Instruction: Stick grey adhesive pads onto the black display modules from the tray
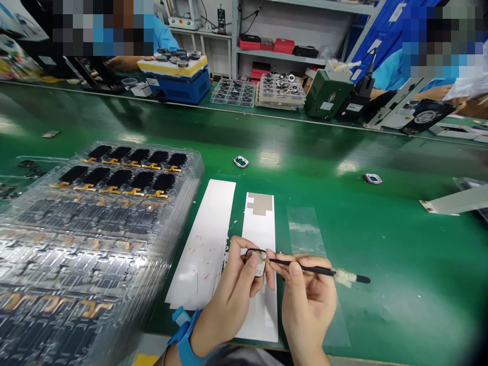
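My left hand (231, 292) is closed round a small square screen part (257, 262) with a dark rim, held just above a white paper strip (261, 223). A blue strap (183, 333) circles that wrist. My right hand (305, 300) pinches thin black tweezers (305, 268), their tip touching the part's right edge. A pale wad of tape (345, 277) is wrapped near the tweezers' back end.
Stacked clear trays (87, 234) of black screen parts with orange flex cables fill the left. A second white strip (208, 239) and a clear film (305, 229) lie beside my hands. Two small parts (241, 161) (372, 178) rest on the green belt. Co-workers sit at the far bench.
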`<state>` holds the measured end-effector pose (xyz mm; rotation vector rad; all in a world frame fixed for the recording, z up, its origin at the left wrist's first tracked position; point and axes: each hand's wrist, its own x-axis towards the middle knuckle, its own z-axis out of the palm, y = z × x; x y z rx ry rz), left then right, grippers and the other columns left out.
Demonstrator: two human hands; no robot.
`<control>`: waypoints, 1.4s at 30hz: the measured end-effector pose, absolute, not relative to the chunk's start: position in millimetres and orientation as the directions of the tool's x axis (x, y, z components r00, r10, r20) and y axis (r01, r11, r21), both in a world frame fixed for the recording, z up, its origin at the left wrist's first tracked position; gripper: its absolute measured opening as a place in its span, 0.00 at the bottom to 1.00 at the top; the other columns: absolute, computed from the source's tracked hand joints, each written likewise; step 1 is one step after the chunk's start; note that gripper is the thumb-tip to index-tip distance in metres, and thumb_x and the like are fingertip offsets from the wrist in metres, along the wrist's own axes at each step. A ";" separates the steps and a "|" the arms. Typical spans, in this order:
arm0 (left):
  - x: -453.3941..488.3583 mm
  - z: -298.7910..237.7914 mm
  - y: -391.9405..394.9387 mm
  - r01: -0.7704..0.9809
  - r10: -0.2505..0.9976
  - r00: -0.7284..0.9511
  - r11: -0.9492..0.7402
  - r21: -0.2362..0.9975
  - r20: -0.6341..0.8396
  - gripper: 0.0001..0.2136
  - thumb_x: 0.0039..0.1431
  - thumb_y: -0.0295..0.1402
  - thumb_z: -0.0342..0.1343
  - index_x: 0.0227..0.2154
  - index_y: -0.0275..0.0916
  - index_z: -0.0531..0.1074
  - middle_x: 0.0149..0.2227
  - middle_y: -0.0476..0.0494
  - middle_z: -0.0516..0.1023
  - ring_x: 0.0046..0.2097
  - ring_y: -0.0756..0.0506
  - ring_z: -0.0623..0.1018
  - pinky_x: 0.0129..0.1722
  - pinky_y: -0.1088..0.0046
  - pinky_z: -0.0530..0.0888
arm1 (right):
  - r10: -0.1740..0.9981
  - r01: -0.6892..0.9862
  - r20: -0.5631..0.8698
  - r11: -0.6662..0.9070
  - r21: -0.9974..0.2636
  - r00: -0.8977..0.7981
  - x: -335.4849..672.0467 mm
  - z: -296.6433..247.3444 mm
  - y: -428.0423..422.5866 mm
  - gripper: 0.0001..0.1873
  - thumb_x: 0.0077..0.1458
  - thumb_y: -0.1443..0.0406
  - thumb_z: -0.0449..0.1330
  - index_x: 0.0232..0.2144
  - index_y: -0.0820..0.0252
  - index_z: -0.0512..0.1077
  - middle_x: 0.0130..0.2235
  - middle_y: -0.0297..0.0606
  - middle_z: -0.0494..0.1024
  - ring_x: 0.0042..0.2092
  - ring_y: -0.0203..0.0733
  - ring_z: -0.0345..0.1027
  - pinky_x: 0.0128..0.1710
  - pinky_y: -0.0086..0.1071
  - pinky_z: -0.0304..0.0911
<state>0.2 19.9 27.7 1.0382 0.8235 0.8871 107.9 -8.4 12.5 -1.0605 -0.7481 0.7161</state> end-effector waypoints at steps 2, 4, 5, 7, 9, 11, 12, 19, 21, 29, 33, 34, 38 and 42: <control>0.8 27.1 19.2 -0.225 0.902 0.408 0.248 0.942 -0.140 0.09 0.72 0.41 0.40 0.39 0.43 0.58 0.27 0.53 0.72 0.24 0.52 0.59 0.27 0.75 0.61 | 0.809 -0.166 0.186 0.329 -0.930 0.558 107.3 13.0 -8.3 0.04 0.62 0.69 0.58 0.37 0.55 0.67 0.35 0.34 0.79 0.39 0.40 0.80 0.36 0.30 0.78; 1.2 26.6 18.6 -0.233 0.903 0.406 0.249 0.940 -0.139 0.10 0.72 0.42 0.40 0.38 0.43 0.58 0.27 0.52 0.73 0.24 0.52 0.59 0.27 0.75 0.61 | 0.808 -0.179 0.184 0.335 -0.925 0.560 106.9 13.6 -7.8 0.04 0.63 0.69 0.58 0.37 0.55 0.67 0.35 0.33 0.78 0.39 0.40 0.80 0.36 0.29 0.77; 1.3 26.7 18.4 -0.235 0.904 0.405 0.249 0.939 -0.139 0.10 0.72 0.42 0.40 0.39 0.43 0.58 0.27 0.52 0.73 0.24 0.52 0.59 0.27 0.75 0.61 | 0.808 -0.183 0.182 0.336 -0.924 0.561 106.8 13.9 -7.5 0.04 0.63 0.70 0.58 0.37 0.55 0.67 0.35 0.33 0.78 0.39 0.40 0.80 0.35 0.29 0.77; 1.3 27.3 18.5 -0.231 0.902 0.407 0.255 0.939 -0.145 0.10 0.72 0.42 0.40 0.39 0.43 0.58 0.27 0.52 0.73 0.24 0.52 0.59 0.27 0.75 0.61 | 0.808 -0.188 0.178 0.334 -0.924 0.561 106.6 14.1 -7.1 0.04 0.62 0.70 0.58 0.37 0.55 0.67 0.35 0.32 0.78 0.39 0.40 0.80 0.34 0.28 0.77; 1.1 28.5 19.2 -0.219 0.896 0.416 0.267 0.939 -0.157 0.10 0.72 0.42 0.39 0.38 0.43 0.57 0.27 0.52 0.73 0.24 0.52 0.59 0.27 0.75 0.61 | 0.808 -0.191 0.175 0.333 -0.923 0.563 106.4 13.7 -7.1 0.04 0.62 0.70 0.58 0.37 0.55 0.67 0.35 0.32 0.78 0.39 0.41 0.80 0.33 0.29 0.77; 0.7 29.6 20.1 -0.204 0.891 0.421 0.277 0.939 -0.171 0.10 0.72 0.43 0.39 0.38 0.43 0.57 0.28 0.52 0.73 0.24 0.52 0.60 0.27 0.75 0.61 | 0.804 -0.188 0.176 0.335 -0.923 0.568 106.1 12.9 -7.3 0.04 0.62 0.69 0.58 0.37 0.55 0.67 0.36 0.33 0.78 0.39 0.41 0.80 0.33 0.29 0.77; 0.5 30.0 20.4 -0.200 0.891 0.420 0.278 0.939 -0.174 0.10 0.72 0.43 0.38 0.38 0.43 0.56 0.28 0.52 0.73 0.24 0.52 0.60 0.27 0.74 0.61 | 0.803 -0.185 0.178 0.336 -0.924 0.569 105.9 12.4 -7.5 0.04 0.62 0.69 0.58 0.37 0.55 0.68 0.36 0.33 0.79 0.39 0.42 0.80 0.33 0.29 0.78; 0.3 30.0 19.2 -0.199 0.893 0.415 0.273 0.941 -0.172 0.11 0.72 0.43 0.39 0.38 0.43 0.56 0.27 0.52 0.73 0.24 0.52 0.59 0.27 0.75 0.61 | 0.796 -0.141 0.198 0.334 -0.932 0.572 106.4 11.5 -7.8 0.03 0.62 0.69 0.58 0.37 0.56 0.67 0.35 0.35 0.78 0.38 0.43 0.80 0.31 0.30 0.77; 0.4 29.3 19.1 -0.199 0.895 0.412 0.269 0.942 -0.169 0.10 0.72 0.43 0.39 0.38 0.43 0.56 0.27 0.52 0.73 0.24 0.52 0.59 0.27 0.75 0.61 | 0.799 -0.143 0.192 0.327 -0.934 0.569 106.7 12.0 -7.9 0.03 0.62 0.68 0.58 0.37 0.56 0.66 0.34 0.34 0.78 0.38 0.44 0.80 0.30 0.30 0.77; 0.7 26.7 17.0 -0.227 0.907 0.394 0.256 0.940 -0.152 0.11 0.71 0.44 0.41 0.38 0.43 0.58 0.27 0.52 0.71 0.24 0.53 0.60 0.26 0.77 0.62 | 0.803 -0.157 0.191 0.331 -0.930 0.564 107.2 14.0 -8.3 0.04 0.62 0.70 0.57 0.37 0.56 0.66 0.35 0.34 0.78 0.40 0.44 0.80 0.32 0.32 0.78; 1.8 27.5 16.6 -0.236 0.915 0.377 0.246 0.940 -0.145 0.11 0.71 0.44 0.43 0.37 0.42 0.59 0.27 0.52 0.71 0.24 0.52 0.61 0.27 0.77 0.63 | 0.799 -0.163 0.198 0.345 -0.924 0.568 106.9 14.0 -8.0 0.04 0.62 0.70 0.57 0.37 0.55 0.67 0.35 0.34 0.77 0.40 0.43 0.80 0.34 0.31 0.78; 2.0 27.1 16.7 -0.236 0.914 0.380 0.243 0.941 -0.140 0.11 0.70 0.44 0.43 0.37 0.43 0.59 0.27 0.52 0.71 0.24 0.53 0.61 0.26 0.77 0.63 | 0.801 -0.163 0.199 0.345 -0.924 0.565 106.5 13.6 -8.0 0.04 0.62 0.70 0.57 0.37 0.55 0.67 0.35 0.34 0.77 0.40 0.42 0.80 0.34 0.30 0.78; 2.5 22.2 18.1 -0.222 0.920 0.366 0.233 0.947 -0.141 0.11 0.71 0.43 0.44 0.36 0.43 0.56 0.25 0.54 0.70 0.25 0.52 0.63 0.26 0.77 0.63 | 0.812 -0.162 0.201 0.338 -0.927 0.548 105.5 13.1 -8.6 0.04 0.62 0.70 0.57 0.37 0.55 0.67 0.35 0.34 0.77 0.39 0.42 0.80 0.32 0.30 0.78; 2.4 17.3 20.9 -0.183 0.923 0.357 0.219 0.958 -0.143 0.10 0.70 0.40 0.47 0.35 0.44 0.54 0.23 0.57 0.67 0.26 0.52 0.67 0.27 0.77 0.63 | 0.803 -0.171 0.180 0.329 -0.929 0.569 114.5 22.2 -10.9 0.03 0.63 0.69 0.57 0.37 0.55 0.67 0.36 0.35 0.77 0.38 0.44 0.80 0.31 0.34 0.79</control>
